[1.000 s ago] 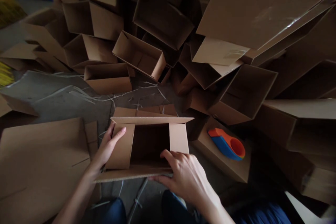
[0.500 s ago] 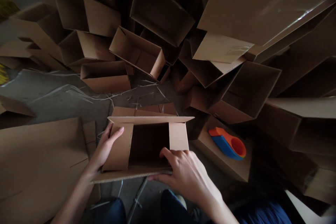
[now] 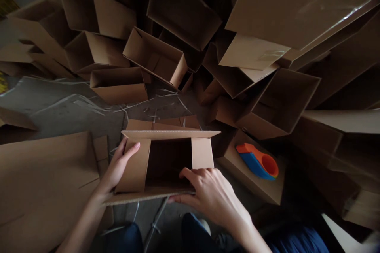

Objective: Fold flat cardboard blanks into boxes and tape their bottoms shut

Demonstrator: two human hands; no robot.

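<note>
The person's bare left hand and bare right hand show no gloves, rings or watches, and both forearms are uncovered with no sleeve in view. At six o'clock in the view, dark blue fabric trousers cover both legs.

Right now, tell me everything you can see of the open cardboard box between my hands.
The box is plain brown corrugated cardboard, open toward the camera, its inside dark. Four flaps fold outward. The left hand rests on the left flap; the right hand grips the near edge by the right flap. It sits on the floor amid other boxes.
</note>
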